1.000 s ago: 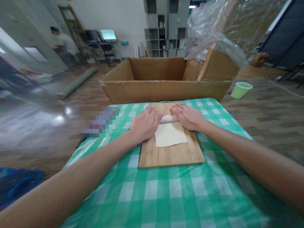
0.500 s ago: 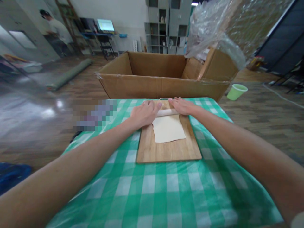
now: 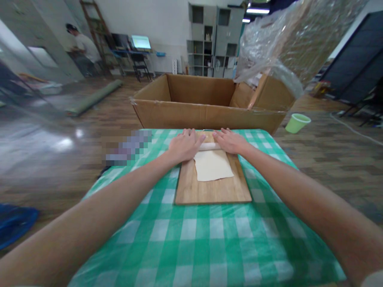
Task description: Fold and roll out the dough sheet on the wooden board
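A pale rolling pin (image 3: 209, 146) lies crosswise over the far end of a flat, roughly square sheet of dough (image 3: 214, 166). The dough rests on a wooden cutting board (image 3: 206, 194) with a metal handle at its far side. My left hand (image 3: 184, 145) presses on the left end of the pin, thumb pointing inward along it. Over the right end lies my right hand (image 3: 229, 140), its fingers stretched forward. Both hands cover the ends of the pin. Below the pin, the near part of the dough is uncovered.
A green-and-white checked tablecloth (image 3: 167, 235) covers the table. Beyond its far edge stands a large open cardboard box (image 3: 206, 113) with plastic wrap (image 3: 260, 48). A light green bin (image 3: 297, 122) is on the floor to the right. A blurred-out item (image 3: 128, 147) lies at left. A person (image 3: 85, 48) stands far back left.
The view has tilted up and shifted slightly, so the board and box appear lower. Both hands stay on the rolling pin near the far end of the dough.
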Demonstrator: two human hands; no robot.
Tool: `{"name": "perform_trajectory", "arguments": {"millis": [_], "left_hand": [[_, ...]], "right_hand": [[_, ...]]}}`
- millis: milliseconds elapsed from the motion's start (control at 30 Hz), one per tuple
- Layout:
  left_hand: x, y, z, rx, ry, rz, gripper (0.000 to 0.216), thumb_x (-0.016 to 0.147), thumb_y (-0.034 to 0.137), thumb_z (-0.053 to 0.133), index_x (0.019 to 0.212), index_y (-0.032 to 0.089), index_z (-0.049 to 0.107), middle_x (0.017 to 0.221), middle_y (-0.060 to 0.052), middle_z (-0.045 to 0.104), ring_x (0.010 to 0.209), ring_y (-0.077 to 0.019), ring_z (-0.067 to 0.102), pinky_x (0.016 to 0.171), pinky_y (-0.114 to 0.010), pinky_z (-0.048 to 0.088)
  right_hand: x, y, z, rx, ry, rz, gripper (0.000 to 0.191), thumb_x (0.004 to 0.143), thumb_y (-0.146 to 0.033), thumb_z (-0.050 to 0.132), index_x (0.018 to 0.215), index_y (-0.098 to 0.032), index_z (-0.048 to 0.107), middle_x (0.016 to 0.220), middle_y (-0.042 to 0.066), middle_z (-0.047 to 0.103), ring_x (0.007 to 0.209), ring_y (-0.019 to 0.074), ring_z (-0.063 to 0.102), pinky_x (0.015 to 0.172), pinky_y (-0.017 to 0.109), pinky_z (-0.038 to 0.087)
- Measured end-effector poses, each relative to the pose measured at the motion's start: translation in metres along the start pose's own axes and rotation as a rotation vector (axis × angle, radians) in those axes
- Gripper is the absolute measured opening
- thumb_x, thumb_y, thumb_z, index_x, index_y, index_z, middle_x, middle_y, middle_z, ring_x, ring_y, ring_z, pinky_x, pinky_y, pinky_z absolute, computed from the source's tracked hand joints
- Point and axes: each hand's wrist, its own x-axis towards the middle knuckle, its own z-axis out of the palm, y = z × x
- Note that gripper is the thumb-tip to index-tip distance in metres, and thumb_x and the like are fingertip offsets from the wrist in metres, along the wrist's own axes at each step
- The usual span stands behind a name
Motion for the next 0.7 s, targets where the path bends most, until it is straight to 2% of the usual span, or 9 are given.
{"name": "perform_trajectory", "arguments": {"millis": [133,267,367,467,533,633,700], "left_hand": [[-0.032,0.019,-0.007,-0.046,0.071,-0.096,0.065,0.11,0.05,0.017,0.151,0.009,0.046,0.156,-0.022,0.048,0.149,-0.0329,0.041,0.119,-0.047,0.035],[-0.058,0.029,-0.009,-0.047,0.099,-0.055,0.072,0.108,0.055,0.02,0.155,0.004,0.041,0.16,-0.022,0.044,0.153,-0.0315,0.037,0.127,-0.045,0.025],[-0.067,0.031,-0.007,-0.039,0.129,-0.032,0.074,0.108,0.055,0.023,0.157,0.002,0.037,0.163,-0.022,0.041,0.156,-0.0311,0.031,0.13,-0.046,0.019],[-0.063,0.028,-0.006,-0.041,0.135,-0.029,0.072,0.108,0.053,0.023,0.156,0.001,0.038,0.163,-0.022,0.041,0.157,-0.0303,0.03,0.13,-0.046,0.019],[-0.054,0.025,-0.006,-0.047,0.114,-0.031,0.071,0.109,0.052,0.02,0.154,0.003,0.043,0.161,-0.022,0.044,0.155,-0.0296,0.034,0.129,-0.045,0.022],[-0.036,0.02,-0.007,-0.069,0.062,-0.054,0.068,0.11,0.051,0.012,0.145,0.01,0.054,0.157,-0.018,0.051,0.151,-0.0275,0.041,0.125,-0.043,0.029],[-0.024,0.016,-0.007,-0.092,0.014,-0.08,0.068,0.11,0.051,0.009,0.14,0.016,0.058,0.153,-0.014,0.055,0.144,-0.0276,0.049,0.119,-0.044,0.037]], "right_hand": [[-0.034,-0.018,-0.001,0.014,0.125,0.003,0.067,0.11,-0.046,0.011,0.15,-0.012,0.053,0.16,0.017,0.049,0.153,0.0305,0.036,0.128,0.051,0.021],[-0.065,-0.033,-0.001,0.062,0.175,0.058,0.072,0.108,-0.053,0.013,0.155,-0.008,0.044,0.163,0.02,0.043,0.156,0.0315,0.03,0.124,0.051,0.029],[-0.081,-0.041,0.0,0.021,0.204,0.035,0.074,0.108,-0.054,0.015,0.155,-0.004,0.042,0.163,0.023,0.041,0.156,0.0338,0.029,0.125,0.051,0.027],[-0.087,-0.045,-0.002,0.001,0.196,0.027,0.076,0.108,-0.055,0.015,0.155,-0.002,0.041,0.162,0.025,0.042,0.154,0.0349,0.034,0.125,0.049,0.028],[-0.083,-0.044,-0.007,0.03,0.154,0.047,0.075,0.108,-0.056,0.013,0.154,-0.006,0.043,0.161,0.023,0.045,0.151,0.0339,0.039,0.122,0.048,0.033],[-0.066,-0.036,-0.014,0.096,0.06,0.078,0.072,0.108,-0.057,0.01,0.148,-0.015,0.052,0.153,0.018,0.056,0.142,0.0331,0.052,0.112,0.049,0.045],[-0.051,-0.027,-0.015,0.116,0.026,0.052,0.072,0.108,-0.055,0.007,0.139,-0.017,0.059,0.146,0.017,0.062,0.137,0.0326,0.056,0.111,0.049,0.046]]}}
